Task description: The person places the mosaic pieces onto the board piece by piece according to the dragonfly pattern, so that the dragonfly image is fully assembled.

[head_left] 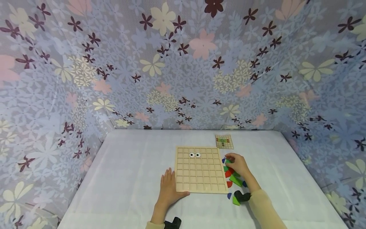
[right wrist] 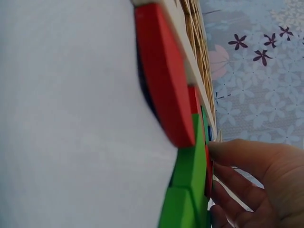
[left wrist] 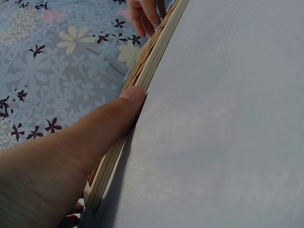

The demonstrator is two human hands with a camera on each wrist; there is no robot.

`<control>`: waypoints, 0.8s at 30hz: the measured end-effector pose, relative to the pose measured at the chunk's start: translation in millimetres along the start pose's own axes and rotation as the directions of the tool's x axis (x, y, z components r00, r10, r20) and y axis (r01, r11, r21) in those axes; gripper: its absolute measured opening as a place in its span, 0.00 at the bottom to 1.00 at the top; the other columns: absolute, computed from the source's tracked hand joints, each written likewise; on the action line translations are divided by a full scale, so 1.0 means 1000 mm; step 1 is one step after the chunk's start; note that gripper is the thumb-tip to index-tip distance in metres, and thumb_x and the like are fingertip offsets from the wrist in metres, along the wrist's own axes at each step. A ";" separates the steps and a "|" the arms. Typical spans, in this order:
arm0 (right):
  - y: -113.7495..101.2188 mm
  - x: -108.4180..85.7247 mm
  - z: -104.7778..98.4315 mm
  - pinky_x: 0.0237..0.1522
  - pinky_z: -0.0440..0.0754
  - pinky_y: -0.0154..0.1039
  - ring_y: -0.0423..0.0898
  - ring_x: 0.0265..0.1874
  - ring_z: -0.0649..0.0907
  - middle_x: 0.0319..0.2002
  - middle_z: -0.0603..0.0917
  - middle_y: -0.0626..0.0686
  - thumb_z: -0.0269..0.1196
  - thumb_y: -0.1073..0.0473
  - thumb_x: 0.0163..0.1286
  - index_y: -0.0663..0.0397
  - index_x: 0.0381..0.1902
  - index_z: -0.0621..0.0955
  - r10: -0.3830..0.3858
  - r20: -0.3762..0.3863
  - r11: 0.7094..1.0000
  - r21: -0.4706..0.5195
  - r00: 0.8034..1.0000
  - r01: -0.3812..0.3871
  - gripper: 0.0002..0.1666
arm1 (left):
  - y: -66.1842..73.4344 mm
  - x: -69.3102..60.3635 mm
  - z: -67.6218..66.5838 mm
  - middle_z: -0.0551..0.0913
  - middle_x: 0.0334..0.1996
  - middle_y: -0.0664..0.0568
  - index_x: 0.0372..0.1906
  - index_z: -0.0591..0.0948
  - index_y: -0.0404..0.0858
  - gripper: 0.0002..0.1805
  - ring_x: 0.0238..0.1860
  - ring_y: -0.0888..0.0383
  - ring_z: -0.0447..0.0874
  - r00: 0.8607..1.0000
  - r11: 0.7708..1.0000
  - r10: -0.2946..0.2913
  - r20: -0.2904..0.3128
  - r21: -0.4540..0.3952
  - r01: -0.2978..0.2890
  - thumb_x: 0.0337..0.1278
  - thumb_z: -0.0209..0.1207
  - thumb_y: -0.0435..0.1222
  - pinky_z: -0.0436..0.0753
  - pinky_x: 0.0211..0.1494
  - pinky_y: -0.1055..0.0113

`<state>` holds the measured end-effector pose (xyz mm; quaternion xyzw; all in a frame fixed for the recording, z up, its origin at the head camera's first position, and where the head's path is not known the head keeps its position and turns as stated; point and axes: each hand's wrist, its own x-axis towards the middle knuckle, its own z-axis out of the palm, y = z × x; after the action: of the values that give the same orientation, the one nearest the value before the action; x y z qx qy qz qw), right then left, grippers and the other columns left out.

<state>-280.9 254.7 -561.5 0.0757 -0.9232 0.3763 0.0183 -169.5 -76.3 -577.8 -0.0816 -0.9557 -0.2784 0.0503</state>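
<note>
A square wooden grid board [head_left: 201, 170] lies on the table, with two round googly-eye pieces [head_left: 195, 155] in its upper rows. My left hand [head_left: 168, 190] rests at the board's lower left corner. Its fingers lie straight along the left side, while its thumb [left wrist: 130, 95] presses the near edge. Beyond the board's right edge, my right hand [head_left: 238, 163] has its thumb and fingers curled about a small green piece [head_left: 227, 161] in the pile. Next to it lie red pieces [right wrist: 164, 76] and light green pieces [right wrist: 190, 166]. The fingertips' contact is partly hidden.
A small pattern card [head_left: 224, 142] lies behind the board's far right corner. Near the right wrist are a blue piece [head_left: 229, 196] and a light green piece [head_left: 235, 200]. White cloth covers the table [head_left: 134, 171]; flowered fabric [head_left: 183, 79] surrounds it.
</note>
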 end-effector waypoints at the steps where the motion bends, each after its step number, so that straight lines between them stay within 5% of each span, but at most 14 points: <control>1: 0.000 -0.001 0.000 0.46 0.81 0.52 0.56 0.41 0.82 0.42 0.84 0.63 0.67 0.68 0.55 0.65 0.49 0.80 0.004 0.003 1.000 -0.002 1.000 -0.004 0.21 | 0.000 -0.001 0.000 0.57 0.70 0.28 0.68 0.61 0.23 0.64 0.73 0.35 0.52 1.000 1.000 -0.001 0.004 0.000 0.001 0.30 0.70 0.62 0.54 0.72 0.39; 17: -0.002 -0.003 -0.003 0.46 0.81 0.52 0.56 0.41 0.82 0.41 0.84 0.63 0.68 0.68 0.54 0.67 0.50 0.80 0.012 -0.041 1.000 0.020 0.999 -0.012 0.24 | -0.002 0.002 0.003 0.55 0.71 0.29 0.68 0.60 0.24 0.64 0.73 0.36 0.51 1.000 1.000 -0.013 0.017 0.013 0.013 0.31 0.70 0.63 0.53 0.73 0.40; 24: -0.021 -0.008 -0.005 0.44 0.80 0.52 0.56 0.40 0.82 0.40 0.84 0.63 0.70 0.67 0.54 0.67 0.50 0.80 -0.067 -0.098 0.997 0.041 0.993 0.071 0.24 | -0.001 0.000 0.003 0.55 0.71 0.29 0.68 0.60 0.24 0.63 0.74 0.36 0.51 1.000 1.000 -0.013 0.020 0.018 0.013 0.31 0.70 0.62 0.54 0.73 0.40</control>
<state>-270.2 244.6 -543.9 0.0895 -0.9096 0.3989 0.0743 -169.7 -75.7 -581.0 -0.0777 -0.9590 -0.2695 0.0396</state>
